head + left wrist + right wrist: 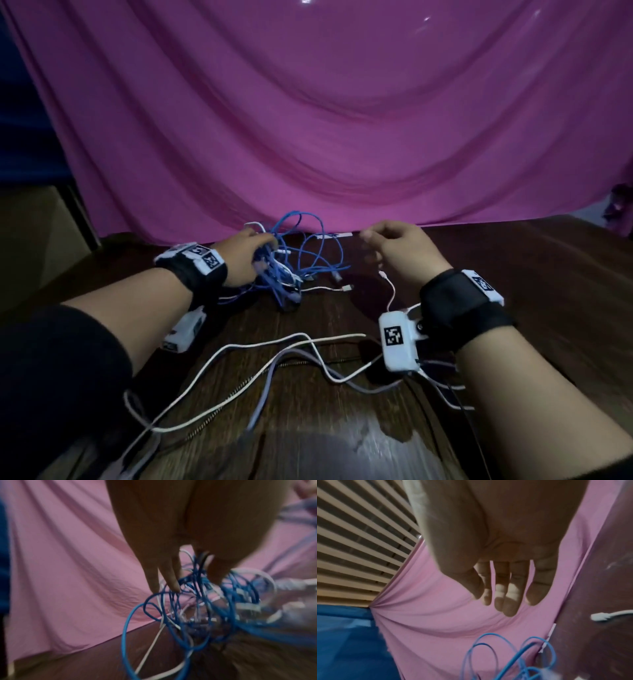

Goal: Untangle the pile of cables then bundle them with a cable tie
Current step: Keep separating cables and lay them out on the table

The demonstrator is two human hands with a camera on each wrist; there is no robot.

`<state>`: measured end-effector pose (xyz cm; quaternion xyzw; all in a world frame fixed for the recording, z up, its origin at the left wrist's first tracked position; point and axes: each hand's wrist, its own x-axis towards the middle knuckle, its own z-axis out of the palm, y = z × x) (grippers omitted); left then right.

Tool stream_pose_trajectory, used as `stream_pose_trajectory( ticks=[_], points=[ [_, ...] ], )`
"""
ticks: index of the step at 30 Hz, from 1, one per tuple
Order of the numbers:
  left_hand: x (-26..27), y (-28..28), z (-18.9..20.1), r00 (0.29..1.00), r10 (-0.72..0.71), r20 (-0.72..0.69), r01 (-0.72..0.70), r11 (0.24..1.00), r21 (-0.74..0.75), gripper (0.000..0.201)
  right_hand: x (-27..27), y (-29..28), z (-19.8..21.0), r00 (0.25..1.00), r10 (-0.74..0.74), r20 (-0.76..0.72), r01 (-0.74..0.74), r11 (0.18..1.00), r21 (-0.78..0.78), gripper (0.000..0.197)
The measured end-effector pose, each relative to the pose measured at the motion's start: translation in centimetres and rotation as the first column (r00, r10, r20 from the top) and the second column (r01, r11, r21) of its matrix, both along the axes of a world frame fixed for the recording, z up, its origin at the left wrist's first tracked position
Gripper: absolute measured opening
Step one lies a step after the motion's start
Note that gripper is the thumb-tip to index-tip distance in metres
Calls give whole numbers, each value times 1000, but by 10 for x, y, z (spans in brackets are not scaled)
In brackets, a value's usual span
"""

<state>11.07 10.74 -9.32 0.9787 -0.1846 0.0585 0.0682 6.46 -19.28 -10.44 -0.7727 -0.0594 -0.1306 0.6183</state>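
Dark wooden table [513,274], left hand [245,257] gripping blue cable tangle [298,260], right hand [400,250] beside

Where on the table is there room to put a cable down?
The bare table right of the right hand, up to the pink cloth. It's crowded at the blue cable pile in the left hand and among the white cables near you.

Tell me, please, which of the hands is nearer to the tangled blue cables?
The left. The left hand grips the blue cables, fingers among the loops. The right hand hovers to their right, apart from them and holding nothing.
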Motion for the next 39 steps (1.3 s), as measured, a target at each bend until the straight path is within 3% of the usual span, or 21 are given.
stream_pose_trajectory(
  ticks=[3,8,11,14,16,19,23,25,28,30,33,36,39],
  points=[
    [-7,10,20,996,-42,-79,41,999,-14,60,7,-3,-15,996,43,-77,-55,986,-158,16],
    [-37,-23,52,980,-41,194,35,999,37,44,10,2,-28,968,84,-235,-158,934,-320,16],
    [-45,-67,28,980,-184,75,165,965,203,37,5,10,-28,958,84,-274,-189,904,-383,15],
    [-28,-96,-7,989,-146,-6,132,877,462,58,0,13,-26,945,99,-311,-212,911,-353,13],
    [-13,-106,-19,995,-93,-18,89,847,524,68,-1,13,-27,943,94,-318,-206,917,-341,15],
    [8,-114,-30,997,-66,-40,78,856,511,56,1,13,-28,936,81,-342,-195,929,-314,23],
    [18,-116,-43,996,-68,-65,87,934,348,21,4,11,-29,938,83,-336,-181,945,-272,25],
    [18,-113,-45,993,-113,-39,119,965,234,16,7,8,-30,942,85,-326,-172,953,-249,26],
    [12,-106,-38,979,-202,20,203,975,-86,13,13,2,-29,958,51,-284,-112,973,-203,28],
    [5,-102,-26,970,-241,18,230,896,-381,14,16,-3,-27,971,8,-240,-55,980,-189,29],
    [-4,-94,0,963,-261,61,232,696,-680,27,15,-6,-25,983,-4,-181,-42,968,-249,22],
    [-13,-85,18,964,-260,49,193,563,-804,27,7,-1,-25,956,99,-276,-185,935,-304,3],
    [-20,-79,22,978,-210,-6,115,562,-819,27,-1,9,-26,842,271,-467,-483,763,-429,22]
  ],
)
